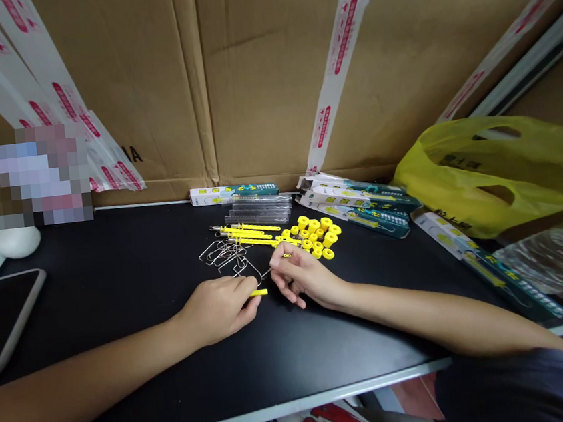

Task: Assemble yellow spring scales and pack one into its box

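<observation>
My left hand (221, 308) is closed around a yellow plastic rod (260, 292), whose end sticks out past the fingers. Close beside it, my right hand (308, 276) pinches a thin metal wire (266, 273) between thumb and forefinger, its other fingers loosely curled. The wire spans the small gap between both hands; where it ends is hidden. Just beyond the hands lie several bent wire hooks (223, 252) in a tangle. Yellow rods with metal tips (248, 230) are laid side by side behind them, and small yellow caps (314, 226) sit in a cluster to the right.
Clear plastic tubes (259, 211) lie behind the rods, near a printed box (234, 193). More boxes (355, 200) pile at the back right. A yellow plastic bag (499, 174) stands at the right, and a phone (6, 324) lies left. Cardboard (257, 72) walls the black table's back.
</observation>
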`<state>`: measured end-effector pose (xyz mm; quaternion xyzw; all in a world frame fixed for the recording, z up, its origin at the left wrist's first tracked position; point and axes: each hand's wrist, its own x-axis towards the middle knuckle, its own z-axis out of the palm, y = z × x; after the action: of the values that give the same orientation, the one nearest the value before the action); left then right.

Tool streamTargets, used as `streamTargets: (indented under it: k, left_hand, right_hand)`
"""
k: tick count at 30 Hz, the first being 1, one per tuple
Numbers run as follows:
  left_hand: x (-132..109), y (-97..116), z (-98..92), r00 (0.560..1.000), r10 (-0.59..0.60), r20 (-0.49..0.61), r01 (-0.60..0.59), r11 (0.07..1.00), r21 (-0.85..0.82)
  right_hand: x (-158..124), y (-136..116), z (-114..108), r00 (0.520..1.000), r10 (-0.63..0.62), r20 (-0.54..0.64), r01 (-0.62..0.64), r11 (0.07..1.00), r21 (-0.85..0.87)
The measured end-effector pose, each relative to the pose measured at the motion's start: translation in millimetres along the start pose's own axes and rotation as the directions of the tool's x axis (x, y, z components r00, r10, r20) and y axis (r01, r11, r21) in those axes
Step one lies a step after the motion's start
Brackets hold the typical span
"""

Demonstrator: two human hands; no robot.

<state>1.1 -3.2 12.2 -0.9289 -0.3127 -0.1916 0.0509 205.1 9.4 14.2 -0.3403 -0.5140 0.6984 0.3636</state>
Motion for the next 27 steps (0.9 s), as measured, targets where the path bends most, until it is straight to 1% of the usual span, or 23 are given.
streamTargets:
  k: [2, 6, 9, 12, 16, 22, 25, 27]
  left_hand:
    - [1, 0, 0.2, 1.000, 0.005, 0.023, -0.004, 1.000, -0.023]
    - [2, -2, 0.6, 0.993, 0.112, 0.028, -0.110, 0.991, -0.080]
    - [2, -3, 0.2, 0.990, 0.140, 0.030, -0.135, 0.984, -0.120]
    - [2, -3, 0.0, 0.991, 0.132, 0.035, -0.126, 0.983, -0.130]
    - [1, -4, 2.0, 0.996, 0.091, 0.008, -0.090, 0.992, -0.083]
    - [-1, -10, 7.5, 1.000, -0.011, -0.030, 0.010, 1.000, -0.013]
    - [-2, -13, 9.0, 0.999, -0.019, -0.029, 0.018, 1.000, -0.016]
    - [-2, -13, 9.4, 1.000, -0.018, -0.021, 0.017, 0.999, -0.029]
  right_hand:
    - [2, -1, -1, 0.999, 0.006, 0.039, -0.007, 1.000, 0.005]
    - [5, -4, -3, 0.991, 0.041, 0.127, -0.038, 0.999, -0.021]
    - [4, -5, -5, 0.985, 0.058, 0.163, -0.054, 0.998, -0.028]
    - [4, -5, -7, 0.983, 0.064, 0.173, -0.061, 0.998, -0.022]
    - [2, -4, -7, 0.980, 0.076, 0.184, -0.076, 0.997, -0.009]
    - [-1, -1, -6, 0.986, 0.035, 0.161, -0.029, 0.999, -0.041]
    - [-1, 0, -6, 0.985, 0.031, 0.169, -0.022, 0.998, -0.053]
    - [0, 0, -6, 0.984, 0.006, 0.177, 0.005, 0.998, -0.063]
